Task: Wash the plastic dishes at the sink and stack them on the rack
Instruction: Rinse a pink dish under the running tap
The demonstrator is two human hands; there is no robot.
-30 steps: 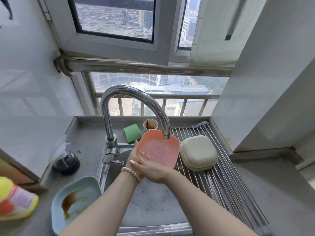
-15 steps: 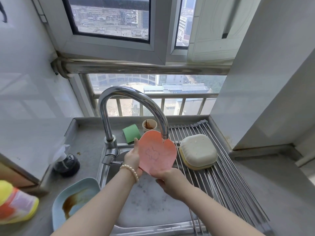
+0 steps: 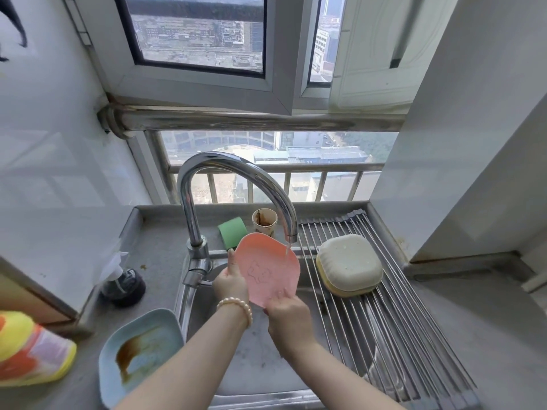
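Under the faucet (image 3: 236,184), my left hand (image 3: 231,284) and right hand (image 3: 288,318) both grip the pink plate (image 3: 268,267). It looks light, stiff and probably wet-slick, so I'd hold it by opposite rims.

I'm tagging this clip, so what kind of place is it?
Probably a high-rise home kitchen: a steel sink with a running faucet, a drying rack, and a window over city buildings.

Pink plate (image 3: 266,269) tilted under faucet (image 3: 236,184) stream, over sink (image 3: 254,359); gripped at 9 o'clock edge by left hand (image 3: 231,284), at 6 o'clock edge by right hand (image 3: 288,319). Cream dishes (image 3: 349,266) stacked inverted on rack (image 3: 414,335), 3 o'clock. Stained blue plate (image 3: 139,353), 8 o'clock.
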